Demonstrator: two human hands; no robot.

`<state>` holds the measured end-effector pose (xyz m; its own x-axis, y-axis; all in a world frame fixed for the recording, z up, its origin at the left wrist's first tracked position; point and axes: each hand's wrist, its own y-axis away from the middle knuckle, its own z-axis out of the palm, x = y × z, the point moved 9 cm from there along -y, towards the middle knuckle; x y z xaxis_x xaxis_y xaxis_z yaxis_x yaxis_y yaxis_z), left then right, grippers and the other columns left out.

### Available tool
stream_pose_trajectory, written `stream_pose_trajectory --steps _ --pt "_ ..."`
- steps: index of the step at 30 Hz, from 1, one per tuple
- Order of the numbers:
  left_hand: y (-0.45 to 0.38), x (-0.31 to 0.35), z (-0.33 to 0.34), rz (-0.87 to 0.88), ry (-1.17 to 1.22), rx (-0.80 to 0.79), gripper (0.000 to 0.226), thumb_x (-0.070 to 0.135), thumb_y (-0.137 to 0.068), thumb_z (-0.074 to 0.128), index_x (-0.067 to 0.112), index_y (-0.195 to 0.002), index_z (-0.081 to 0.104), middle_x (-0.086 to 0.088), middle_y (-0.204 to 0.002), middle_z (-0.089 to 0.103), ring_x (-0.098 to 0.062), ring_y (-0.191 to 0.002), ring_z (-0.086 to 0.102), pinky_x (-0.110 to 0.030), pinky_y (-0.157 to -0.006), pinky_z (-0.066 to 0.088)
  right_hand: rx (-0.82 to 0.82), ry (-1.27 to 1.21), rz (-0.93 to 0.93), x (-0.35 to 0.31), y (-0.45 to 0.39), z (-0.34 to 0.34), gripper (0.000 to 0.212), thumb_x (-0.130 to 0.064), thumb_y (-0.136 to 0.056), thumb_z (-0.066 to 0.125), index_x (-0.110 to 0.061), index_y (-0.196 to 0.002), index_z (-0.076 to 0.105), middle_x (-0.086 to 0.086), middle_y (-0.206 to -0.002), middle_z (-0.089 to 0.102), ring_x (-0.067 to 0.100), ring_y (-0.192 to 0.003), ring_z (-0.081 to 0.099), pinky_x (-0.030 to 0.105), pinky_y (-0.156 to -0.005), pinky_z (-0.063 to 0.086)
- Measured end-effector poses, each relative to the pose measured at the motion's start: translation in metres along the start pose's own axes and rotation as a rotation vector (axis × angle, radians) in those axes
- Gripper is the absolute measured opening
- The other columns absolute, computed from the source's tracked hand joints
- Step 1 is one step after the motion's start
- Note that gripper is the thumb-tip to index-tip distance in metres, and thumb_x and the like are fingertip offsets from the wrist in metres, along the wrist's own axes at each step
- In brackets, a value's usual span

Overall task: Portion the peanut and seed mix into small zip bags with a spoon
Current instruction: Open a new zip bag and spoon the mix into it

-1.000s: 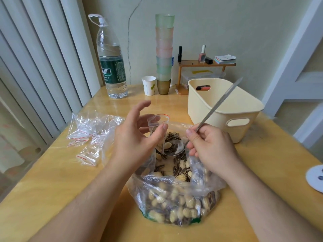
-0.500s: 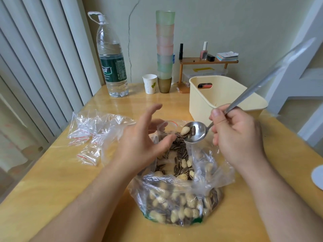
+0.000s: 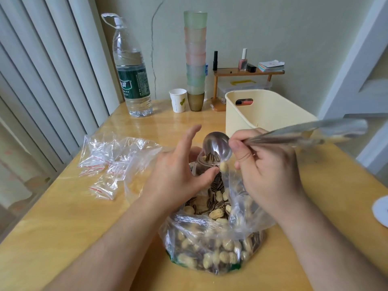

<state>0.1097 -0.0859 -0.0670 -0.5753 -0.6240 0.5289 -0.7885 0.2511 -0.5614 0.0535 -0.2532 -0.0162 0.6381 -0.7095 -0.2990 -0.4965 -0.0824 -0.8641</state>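
The right hand (image 3: 270,171) pinches the tipped spoon (image 3: 218,147); the left hand (image 3: 178,175), fingers spread, pinches the small zip bag (image 3: 202,162) by thumb. One peanut (image 3: 223,166) at the narrow mouth may miss, I reckon, dropping into the big bag (image 3: 212,244) mid-desk.

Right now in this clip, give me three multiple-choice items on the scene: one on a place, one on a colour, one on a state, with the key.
1. Where does the pile of empty small zip bags lie?
A. inside the cream bin
B. on the table, on the left hand's side of the big bag
C. under the water bottle

2. What colour are the zip strips on those small bags?
A. red
B. blue
C. black

3. How is the spoon at this moment?
A. lying flat on the table
B. standing in the paper cup
C. tilted, spilling mix toward the small bag at the left hand

Key: 1 B, the pile sits on the table beside the big bag of mix. 2 A, red lines show on them. 3 C, the right hand tips it and seeds slide out by the left hand.
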Motion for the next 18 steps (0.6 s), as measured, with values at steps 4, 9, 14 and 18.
stream_pose_trajectory --steps 4,9,14,18 --pt "0.0 -0.004 0.0 -0.039 0.05 0.015 0.095 0.044 -0.08 0.085 0.035 -0.157 0.03 0.023 -0.105 0.075 0.003 -0.097 0.071 -0.017 -0.083 0.055 -0.01 -0.021 0.017 0.004 0.002 0.003 0.024 -0.023 -0.108 0.055 -0.009 -0.101 0.074 -0.001 -0.085 0.062 0.021 -0.071 0.063 0.042 -0.066 0.052" --pt "0.0 -0.01 -0.002 -0.096 0.119 0.026 0.094 0.046 -0.082 0.085 0.038 -0.157 0.028 0.019 -0.104 0.076 0.004 -0.095 0.072 -0.029 -0.085 0.061 0.012 -0.145 0.029 0.002 0.003 0.004 0.024 -0.019 -0.107 0.057 -0.003 -0.106 0.074 0.002 -0.092 0.065 0.02 -0.075 0.067 0.043 -0.065 0.057" --pt "0.001 -0.026 -0.015 -0.21 0.298 0.17 0.094 0.04 -0.08 0.09 0.038 -0.155 0.035 0.017 -0.102 0.077 0.001 -0.094 0.074 -0.029 -0.088 0.062 0.071 -0.162 0.044 0.008 0.003 -0.008 0.024 -0.016 -0.108 0.053 0.0 -0.105 0.071 0.003 -0.095 0.061 0.025 -0.077 0.067 0.044 -0.065 0.055" --pt "0.001 -0.032 -0.036 -0.272 0.548 0.315 0.091 0.03 -0.084 0.085 0.03 -0.158 0.032 0.008 -0.106 0.08 -0.006 -0.097 0.076 -0.028 -0.085 0.061 0.002 -0.095 0.023 0.006 0.003 -0.008 0.022 -0.016 -0.106 0.056 -0.005 -0.104 0.075 0.0 -0.091 0.062 0.02 -0.078 0.063 0.038 -0.069 0.053"
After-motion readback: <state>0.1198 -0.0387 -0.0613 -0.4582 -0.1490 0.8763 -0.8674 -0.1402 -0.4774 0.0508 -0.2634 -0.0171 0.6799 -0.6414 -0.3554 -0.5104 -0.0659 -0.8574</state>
